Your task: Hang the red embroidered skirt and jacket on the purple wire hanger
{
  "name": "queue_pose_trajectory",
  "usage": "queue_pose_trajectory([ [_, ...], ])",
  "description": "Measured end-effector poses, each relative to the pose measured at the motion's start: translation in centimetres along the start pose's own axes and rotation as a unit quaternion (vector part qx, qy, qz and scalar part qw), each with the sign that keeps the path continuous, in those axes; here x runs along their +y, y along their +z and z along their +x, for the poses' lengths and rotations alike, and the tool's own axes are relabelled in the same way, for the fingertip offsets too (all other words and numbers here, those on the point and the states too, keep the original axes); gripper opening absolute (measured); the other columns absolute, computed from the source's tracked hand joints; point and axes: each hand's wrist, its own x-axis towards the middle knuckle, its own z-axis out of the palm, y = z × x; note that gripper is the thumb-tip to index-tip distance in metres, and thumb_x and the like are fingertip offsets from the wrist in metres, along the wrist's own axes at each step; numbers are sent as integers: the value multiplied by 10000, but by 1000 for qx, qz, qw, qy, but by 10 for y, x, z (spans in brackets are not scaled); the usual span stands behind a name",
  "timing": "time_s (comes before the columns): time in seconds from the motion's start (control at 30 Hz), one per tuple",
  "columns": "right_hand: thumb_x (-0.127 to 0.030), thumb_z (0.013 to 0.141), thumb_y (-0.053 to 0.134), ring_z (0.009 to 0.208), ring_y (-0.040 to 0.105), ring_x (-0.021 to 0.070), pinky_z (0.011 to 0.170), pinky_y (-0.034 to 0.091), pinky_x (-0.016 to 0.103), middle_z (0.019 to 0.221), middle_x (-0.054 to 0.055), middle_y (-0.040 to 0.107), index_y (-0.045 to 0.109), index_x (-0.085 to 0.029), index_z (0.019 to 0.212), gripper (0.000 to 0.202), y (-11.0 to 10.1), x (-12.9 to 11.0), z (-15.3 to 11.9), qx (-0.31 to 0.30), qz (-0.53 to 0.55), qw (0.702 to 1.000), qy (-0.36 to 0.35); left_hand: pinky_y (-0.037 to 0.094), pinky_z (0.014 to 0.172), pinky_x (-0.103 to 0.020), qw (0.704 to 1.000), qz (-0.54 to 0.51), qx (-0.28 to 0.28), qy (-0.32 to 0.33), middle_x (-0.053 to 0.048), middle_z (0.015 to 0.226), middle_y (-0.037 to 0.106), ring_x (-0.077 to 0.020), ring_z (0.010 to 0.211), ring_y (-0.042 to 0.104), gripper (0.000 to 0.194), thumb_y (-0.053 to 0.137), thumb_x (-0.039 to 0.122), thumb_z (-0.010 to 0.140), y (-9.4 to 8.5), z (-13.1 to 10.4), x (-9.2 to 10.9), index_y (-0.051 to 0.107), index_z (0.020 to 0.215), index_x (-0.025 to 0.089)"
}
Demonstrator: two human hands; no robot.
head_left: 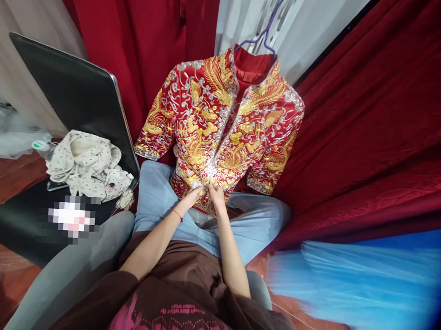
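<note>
A red jacket (pixel 198 129) with dense gold and silver embroidery hangs in front of me from a purple hanger (pixel 266 34). Its collar and upper front gape apart, while the front edges come together lower down. My left hand (pixel 193 196) pinches the left side of the front opening near the hem. Close beside it, my right hand (pixel 216 193) grips the other edge, thumb and fingers pressed together. The two hands nearly touch. Whatever small fastening may lie between the fingertips is too small to make out. The hem drops between my knees.
To the left stands a black chair (pixel 72 83) with a spotted cream cloth bag (pixel 88 162) on its seat. Dark red curtains (pixel 375 134) hang behind and at the right. Blue tulle (pixel 362 288) spreads low at the right over the tiled floor (pixel 304 322).
</note>
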Motion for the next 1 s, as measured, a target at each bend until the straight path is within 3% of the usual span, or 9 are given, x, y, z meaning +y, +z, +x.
queue_pose_trajectory([
  [0.17, -410, 756, 542, 427, 360, 96, 442, 304, 234, 459, -33, 451, 534, -198, 560, 289, 3, -7, 1, -52, 63, 996, 38, 479, 782, -289, 999, 15, 30, 1, -87, 1004, 737, -205, 929, 663, 341, 789, 298, 632, -1, -2, -2, 699, 936, 172],
  [0.37, -390, 751, 574, 418, 346, 86, 433, 292, 229, 455, -40, 439, 517, -201, 554, 279, 4, -20, 6, -48, 102, 992, 54, 489, 856, -313, 998, 29, 46, 21, -77, 1193, 706, -232, 1114, 637, 435, 773, 306, 676, 1, -2, 0, 672, 1091, 225],
  [0.53, -389, 779, 553, 404, 331, 94, 421, 277, 244, 440, -38, 432, 504, -213, 544, 298, 7, -31, 4, -38, 118, 991, 48, 491, 925, -344, 997, 41, 52, 30, -84, 1159, 728, -255, 1144, 641, 419, 776, 294, 678, 4, -4, 6, 693, 1080, 209],
  [0.63, -410, 812, 523, 404, 333, 88, 432, 283, 239, 452, -47, 426, 502, -211, 566, 318, 5, -48, 6, -25, 129, 991, 26, 481, 967, -354, 996, 51, 60, 36, -89, 1133, 740, -263, 1147, 645, 403, 785, 250, 656, 5, -7, 7, 703, 1046, 198],
  [0.8, -391, 850, 510, 430, 380, 69, 467, 322, 216, 533, -48, 488, 529, -198, 645, 283, -12, -98, 22, -39, 150, 987, -34, 474, 987, -373, 993, 98, 66, 18, -105, 1138, 736, -260, 1139, 658, 397, 779, 282, 675, 7, -10, 9, 693, 1053, 196],
  [0.9, -387, 836, 545, 430, 417, 68, 466, 329, 215, 534, -39, 514, 533, -192, 638, 279, -19, -118, 26, -79, 142, 985, -56, 508, 911, -361, 986, 162, 33, -25, -110, 998, 763, -254, 1010, 708, 327, 785, 395, 695, 4, -13, 19, 698, 928, 182],
  [1.0, -410, 821, 551, 411, 413, 76, 442, 305, 222, 498, -38, 506, 537, -192, 628, 292, -17, -118, 20, -82, 138, 985, -62, 523, 813, -386, 964, 258, 3, -66, -124, 744, 741, -308, 854, 722, 343, 853, 433, 608, 3, -21, 41, 640, 668, 171],
])
